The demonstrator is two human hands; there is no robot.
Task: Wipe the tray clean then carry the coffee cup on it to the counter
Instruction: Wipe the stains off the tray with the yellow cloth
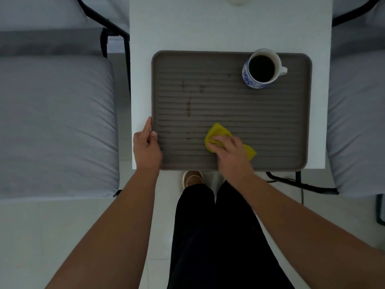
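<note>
A brown ribbed tray (281, 122) lies on a narrow white table (208, 28). Dark coffee stains (188, 105) dot its left-centre. A blue-and-white coffee cup (261, 68), full of dark coffee, stands upright in the tray's far right corner, handle to the right. My left hand (146, 146) grips the tray's near left edge, thumb over the rim. My right hand (229, 151) presses a yellow cloth (217, 132) flat on the tray's near middle, to the right of and nearer than the stains.
Grey cushioned chairs with black frames stand on both sides of the table, left (56, 122) and right (358, 122). A pale round object (237, 0) peeks in at the table's far edge. My legs and a brown shoe (192, 178) are below the table's near edge.
</note>
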